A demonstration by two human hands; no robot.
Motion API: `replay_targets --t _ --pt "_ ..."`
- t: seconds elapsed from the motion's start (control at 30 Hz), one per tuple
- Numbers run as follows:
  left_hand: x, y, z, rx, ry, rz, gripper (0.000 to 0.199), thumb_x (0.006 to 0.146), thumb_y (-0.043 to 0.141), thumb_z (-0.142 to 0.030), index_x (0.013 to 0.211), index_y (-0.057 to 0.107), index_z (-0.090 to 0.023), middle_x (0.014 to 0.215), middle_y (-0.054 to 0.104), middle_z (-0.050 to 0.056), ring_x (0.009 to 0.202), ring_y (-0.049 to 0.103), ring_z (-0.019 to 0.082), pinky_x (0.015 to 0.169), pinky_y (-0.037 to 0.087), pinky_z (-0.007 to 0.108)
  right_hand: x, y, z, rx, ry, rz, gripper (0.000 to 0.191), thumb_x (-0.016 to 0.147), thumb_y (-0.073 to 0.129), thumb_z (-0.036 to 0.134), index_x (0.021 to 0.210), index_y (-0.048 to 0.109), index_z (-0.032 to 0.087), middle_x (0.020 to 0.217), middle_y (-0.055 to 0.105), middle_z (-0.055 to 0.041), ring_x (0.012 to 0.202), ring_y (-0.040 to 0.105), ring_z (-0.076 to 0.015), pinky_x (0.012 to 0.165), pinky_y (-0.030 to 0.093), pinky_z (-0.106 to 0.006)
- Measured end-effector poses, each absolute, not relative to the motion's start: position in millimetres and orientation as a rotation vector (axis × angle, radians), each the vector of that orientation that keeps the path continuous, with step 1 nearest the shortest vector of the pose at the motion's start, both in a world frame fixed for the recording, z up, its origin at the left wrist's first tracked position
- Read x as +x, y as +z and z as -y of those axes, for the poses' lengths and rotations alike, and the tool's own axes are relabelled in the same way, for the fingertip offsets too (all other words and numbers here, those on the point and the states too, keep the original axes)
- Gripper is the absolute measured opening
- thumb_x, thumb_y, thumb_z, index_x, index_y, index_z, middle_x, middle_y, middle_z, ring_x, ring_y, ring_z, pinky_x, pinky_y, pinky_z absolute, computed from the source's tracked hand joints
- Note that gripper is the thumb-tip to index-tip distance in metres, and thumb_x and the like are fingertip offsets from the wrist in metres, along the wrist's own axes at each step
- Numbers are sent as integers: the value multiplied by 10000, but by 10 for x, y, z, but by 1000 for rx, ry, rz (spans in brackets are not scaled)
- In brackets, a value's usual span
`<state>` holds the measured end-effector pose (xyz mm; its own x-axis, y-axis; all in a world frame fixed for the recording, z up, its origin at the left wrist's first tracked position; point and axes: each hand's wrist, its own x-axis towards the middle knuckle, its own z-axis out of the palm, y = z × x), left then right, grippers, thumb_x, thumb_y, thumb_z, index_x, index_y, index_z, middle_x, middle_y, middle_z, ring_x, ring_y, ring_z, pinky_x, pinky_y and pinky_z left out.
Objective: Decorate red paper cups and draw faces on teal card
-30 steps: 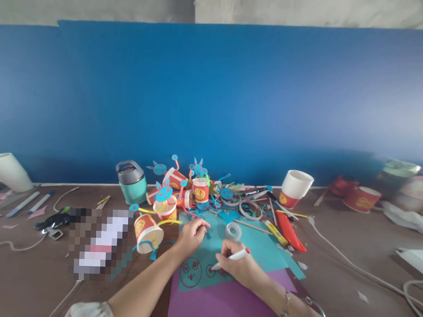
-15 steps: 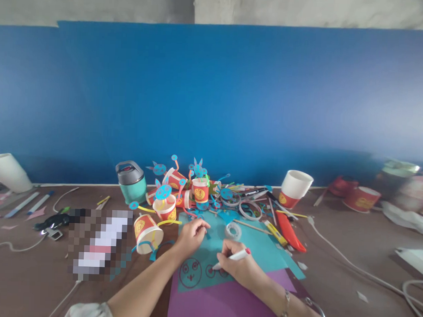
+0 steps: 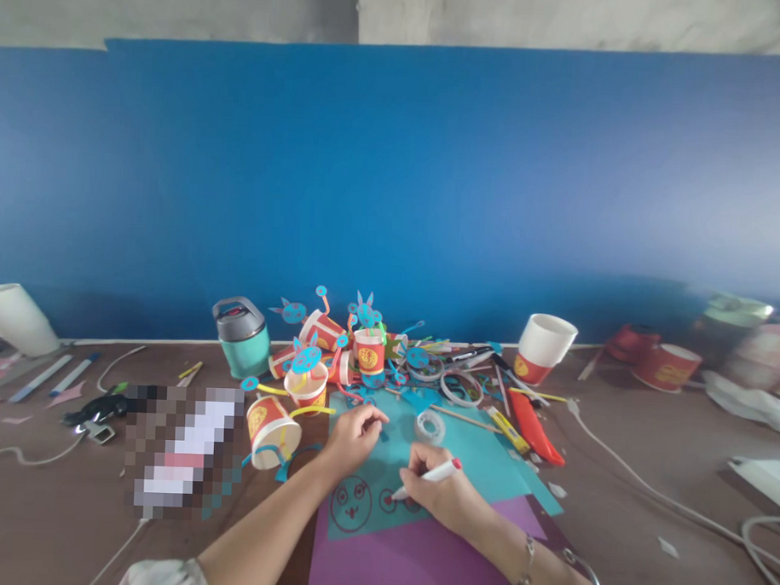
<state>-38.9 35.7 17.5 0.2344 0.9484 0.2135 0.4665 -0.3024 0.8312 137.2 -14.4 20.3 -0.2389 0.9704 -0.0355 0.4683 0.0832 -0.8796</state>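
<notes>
My right hand (image 3: 438, 482) is closed around a white marker (image 3: 441, 471) with a red end. Its tip touches a small red ringed circle (image 3: 388, 501) drawn on the teal paper (image 3: 479, 466). Left of that circle is a larger drawn face (image 3: 351, 503) with eyes and a mouth. My left hand (image 3: 356, 436) rests on the same paper, its fingers loosely curled with nothing visible in them. Under the teal sheet lies purple paper (image 3: 412, 566). A tape roll (image 3: 430, 427) sits on the teal paper between and beyond my hands.
Red-and-white paper cups (image 3: 273, 431) with paper faces and straws cluster beyond my left hand. A teal lidded container (image 3: 244, 351) stands behind them. Right of the paper lie a yellow cutter (image 3: 508, 430) and a red object (image 3: 535, 427). Stacked cups (image 3: 545, 347) stand farther right, near a white cable (image 3: 652, 487).
The paper face on the cup beyond my left hand has tilted and shifted slightly right, and that cup has moved a little. Both hands stay almost in place.
</notes>
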Motion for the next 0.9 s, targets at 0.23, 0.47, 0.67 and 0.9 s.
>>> replay_targets --t 0.23,0.47,0.67,0.9 --pt "-392 174 -357 1889 975 -1298 212 762 459 -225 821 658 -181 684 622 7 607 526 139 557 383 232 1367 216 141 -1420 1130 1760 213 715 521 205 560 377 218 453 498 68 471 584 -111 415 349 -164" --pt "-385 198 -336 1930 968 -1298 209 765 456 -204 827 655 -187 691 624 8 629 545 141 578 405 231 1369 193 140 -1422 1079 1783 217 719 532 203 558 387 214 462 541 54 482 583 -113 420 347 -169" --pt "-380 229 -296 2011 930 -1269 177 736 518 -189 819 674 -189 771 647 22 675 567 148 642 434 243 1350 236 155 -1421 1188 1737 210 712 550 209 561 404 213 450 556 59 508 640 -125 401 345 -146" --pt "-376 234 -291 2061 924 -1268 187 762 499 -183 834 672 -192 785 655 24 690 579 150 671 454 250 1355 224 155 -1379 1215 1732 200 709 543 205 563 407 214 442 559 57 519 667 -143 401 358 -147"
